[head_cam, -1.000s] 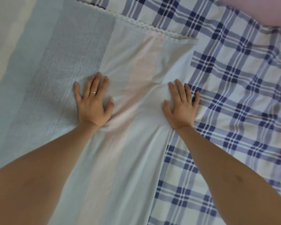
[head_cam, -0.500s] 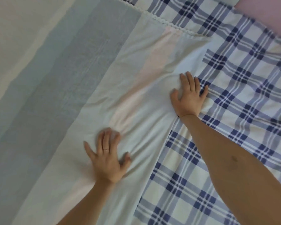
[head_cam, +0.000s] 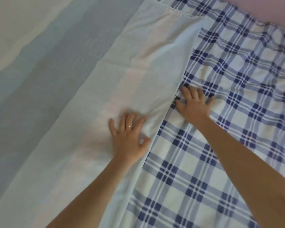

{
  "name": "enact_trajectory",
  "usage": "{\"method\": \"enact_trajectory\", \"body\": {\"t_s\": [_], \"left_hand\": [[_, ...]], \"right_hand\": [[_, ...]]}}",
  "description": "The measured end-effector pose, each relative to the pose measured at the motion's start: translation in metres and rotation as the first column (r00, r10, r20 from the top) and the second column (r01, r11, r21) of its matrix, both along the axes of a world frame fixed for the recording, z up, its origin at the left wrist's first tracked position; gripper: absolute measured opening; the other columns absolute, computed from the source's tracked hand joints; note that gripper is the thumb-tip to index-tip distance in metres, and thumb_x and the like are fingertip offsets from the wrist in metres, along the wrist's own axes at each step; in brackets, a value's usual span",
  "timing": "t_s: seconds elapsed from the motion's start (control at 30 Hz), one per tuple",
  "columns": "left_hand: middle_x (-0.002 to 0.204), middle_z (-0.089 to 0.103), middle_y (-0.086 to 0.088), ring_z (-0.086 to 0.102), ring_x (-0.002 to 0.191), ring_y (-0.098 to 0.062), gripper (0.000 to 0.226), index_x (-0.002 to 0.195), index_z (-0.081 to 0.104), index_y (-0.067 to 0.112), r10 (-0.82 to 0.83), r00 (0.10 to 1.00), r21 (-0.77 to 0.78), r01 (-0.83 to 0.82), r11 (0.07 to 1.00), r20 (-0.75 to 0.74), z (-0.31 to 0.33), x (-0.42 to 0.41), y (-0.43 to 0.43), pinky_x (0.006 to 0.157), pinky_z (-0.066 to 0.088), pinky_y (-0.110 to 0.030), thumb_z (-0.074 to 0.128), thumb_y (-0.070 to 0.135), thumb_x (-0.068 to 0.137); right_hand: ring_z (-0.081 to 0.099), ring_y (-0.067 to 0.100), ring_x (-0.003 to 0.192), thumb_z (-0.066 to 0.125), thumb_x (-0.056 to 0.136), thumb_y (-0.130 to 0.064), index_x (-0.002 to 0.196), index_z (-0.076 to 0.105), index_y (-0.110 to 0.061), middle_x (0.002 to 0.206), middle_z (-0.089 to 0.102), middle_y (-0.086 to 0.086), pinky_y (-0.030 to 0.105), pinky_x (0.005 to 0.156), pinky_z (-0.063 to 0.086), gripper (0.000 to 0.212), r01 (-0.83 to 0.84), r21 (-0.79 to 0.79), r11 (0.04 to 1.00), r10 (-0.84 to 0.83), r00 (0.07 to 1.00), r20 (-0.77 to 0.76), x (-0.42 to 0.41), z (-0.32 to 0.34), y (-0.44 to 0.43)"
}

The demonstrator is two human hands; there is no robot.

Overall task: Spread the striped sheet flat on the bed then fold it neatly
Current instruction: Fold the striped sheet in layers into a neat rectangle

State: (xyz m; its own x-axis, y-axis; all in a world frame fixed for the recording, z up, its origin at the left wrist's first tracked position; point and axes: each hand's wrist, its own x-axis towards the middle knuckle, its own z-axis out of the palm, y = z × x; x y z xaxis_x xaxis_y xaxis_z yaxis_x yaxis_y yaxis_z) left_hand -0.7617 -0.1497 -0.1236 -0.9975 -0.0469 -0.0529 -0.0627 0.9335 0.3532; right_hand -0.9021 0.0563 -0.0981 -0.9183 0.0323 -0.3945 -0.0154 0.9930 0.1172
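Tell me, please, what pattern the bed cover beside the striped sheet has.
The bed cover is a blue-and-white plaid check, clearest in the head view.

Soft, dim, even light; slight motion blur throughout, no glare.

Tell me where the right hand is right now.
In the head view, the right hand lies centre-right, fingers spread on the plaid bedcover just beside the striped sheet's right edge, up and right of the left hand.
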Motion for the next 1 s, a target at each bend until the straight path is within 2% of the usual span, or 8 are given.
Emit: {"method": "enact_trajectory", "body": {"t_s": [0.13,0.23,0.33,0.43,0.53,0.7,0.9,1.0], "left_hand": [[0.144,0.036,0.011,0.022,0.141,-0.016,0.056,0.133,0.042,0.036,-0.462,0.863,0.214,0.421,0.882,0.205,0.026,0.104,0.069,0.108,-0.006,-0.065,0.043,0.049,0.079],[0.138,0.042,0.017,0.026,0.135,-0.002,0.045,0.131,0.046,0.030,-0.585,0.791,0.554,0.410,0.725,0.180,0.045,0.125,0.069,0.116,-0.001,-0.048,0.044,0.034,0.086],[0.119,0.058,0.011,0.048,0.117,-0.005,0.033,0.113,0.058,0.025,-0.461,0.883,0.422,0.453,0.785,-0.090,0.049,0.109,0.013,0.109,0.034,-0.039,0.046,0.024,0.082],[0.119,0.061,-0.001,0.055,0.115,-0.020,0.038,0.107,0.060,0.022,-0.259,0.945,0.200,0.299,0.933,-0.202,0.039,0.074,-0.062,0.096,0.044,-0.046,0.049,0.024,0.071],[0.152,0.029,-0.009,0.023,0.143,-0.028,0.074,0.140,0.041,0.022,0.114,0.988,0.051,-0.120,0.991,0.106,0.038,0.031,-0.106,0.106,0.020,-0.061,0.070,0.030,0.072],[0.153,-0.030,-0.009,-0.025,0.141,-0.031,0.151,0.147,-0.024,0.022,0.438,0.636,0.000,-0.566,0.824,0.635,0.056,-0.053,-0.100,0.103,-0.002,-0.072,0.083,0.063,0.048],[0.148,-0.037,-0.018,-0.033,0.137,-0.036,0.170,0.141,-0.035,0.015,0.457,0.567,-0.081,-0.564,0.822,0.686,0.043,-0.074,-0.075,0.100,-0.003,-0.074,0.085,0.065,0.033],[0.147,-0.037,-0.021,-0.033,0.136,-0.038,0.166,0.140,-0.035,0.012,0.467,0.544,-0.142,-0.533,0.834,0.697,0.045,-0.079,-0.080,0.100,-0.003,-0.073,0.082,0.069,0.037]], "right_hand": [[0.005,0.034,0.146,0.033,0.099,-0.041,0.151,0.017,-0.022,0.159,0.011,0.002,0.059,0.115,0.005,0.058,-0.079,0.003,0.997,0.078,0.981,-0.176,0.010,0.042,-0.049],[0.001,0.029,0.147,0.031,0.100,-0.043,0.154,0.007,-0.022,0.161,0.006,0.000,0.052,0.117,0.001,0.062,-0.448,-0.127,0.885,0.414,0.881,-0.228,0.024,0.055,-0.138],[-0.002,0.022,0.148,0.024,0.101,-0.048,0.153,0.002,-0.030,0.161,0.003,-0.006,0.050,0.115,-0.007,0.059,-0.748,-0.079,0.659,0.743,0.663,-0.091,0.023,0.032,-0.180],[-0.005,0.027,0.147,0.012,0.098,-0.056,0.152,-0.004,-0.036,0.160,-0.006,-0.009,0.063,0.110,-0.002,0.059,-0.314,-0.007,0.950,0.313,0.949,-0.039,0.001,0.001,-0.122],[-0.003,0.033,0.146,0.007,0.096,-0.058,0.152,-0.007,-0.027,0.160,-0.007,-0.006,0.064,0.111,0.000,0.066,0.041,0.115,0.992,-0.041,0.999,0.001,0.017,0.004,-0.049],[-0.006,0.035,0.146,0.028,0.099,-0.039,0.152,-0.002,-0.010,0.160,-0.003,0.007,0.052,0.118,-0.001,0.067,-0.022,0.138,0.990,0.026,0.999,-0.024,-0.017,0.043,-0.052],[-0.004,0.029,0.147,0.030,0.100,-0.042,0.153,0.001,-0.016,0.161,-0.002,0.002,0.052,0.117,0.003,0.066,-0.431,-0.052,0.901,0.411,0.885,-0.220,-0.079,0.039,-0.141],[0.015,0.035,0.145,0.026,0.095,-0.047,0.152,0.019,-0.026,0.159,0.016,0.000,0.066,0.108,0.016,0.061,-0.791,-0.120,0.600,0.778,0.611,-0.147,-0.087,0.002,-0.171]]}}
